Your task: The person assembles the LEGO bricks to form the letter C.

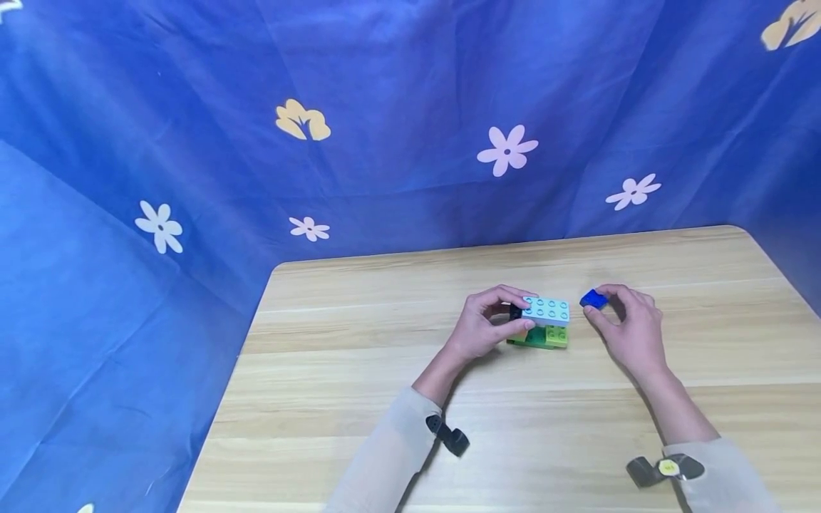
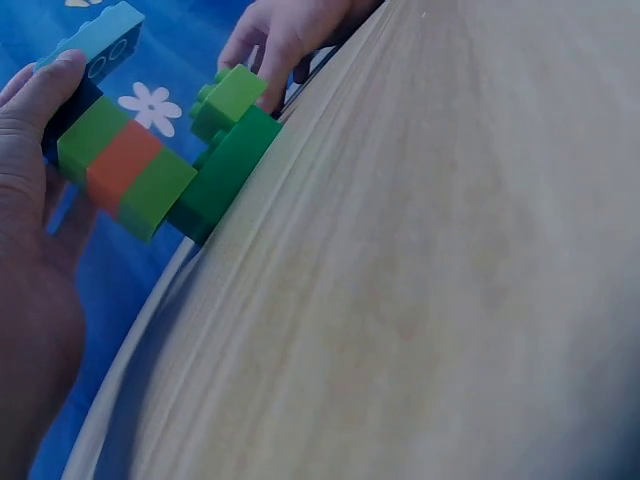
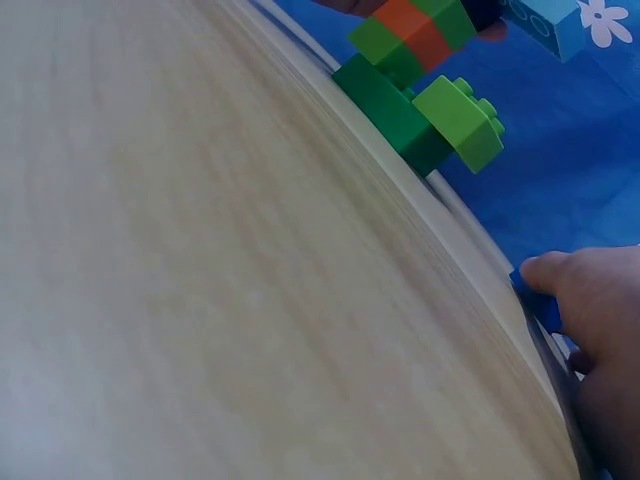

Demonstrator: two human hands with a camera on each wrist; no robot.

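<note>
A stack of toy building bricks (image 2: 125, 175) stands on the table, built of green and orange bricks over a dark green base (image 2: 228, 175). At the base's other end sits a lime green brick (image 3: 460, 122). A light blue brick (image 1: 545, 311) caps the stack on top of a dark brick and juts out over the base. My left hand (image 1: 482, 324) grips the stack near its top, thumb in front and fingers behind. To the right, my right hand (image 1: 631, 328) pinches a small blue brick (image 1: 594, 299) between thumb and forefinger, low over the table.
The wood-grain table (image 1: 359, 370) has its far edge a short way behind the bricks. A blue cloth (image 1: 398, 128) with flower prints hangs behind and along the left side. Each sleeve carries a black strap-on camera, one on the left wrist (image 1: 447, 435).
</note>
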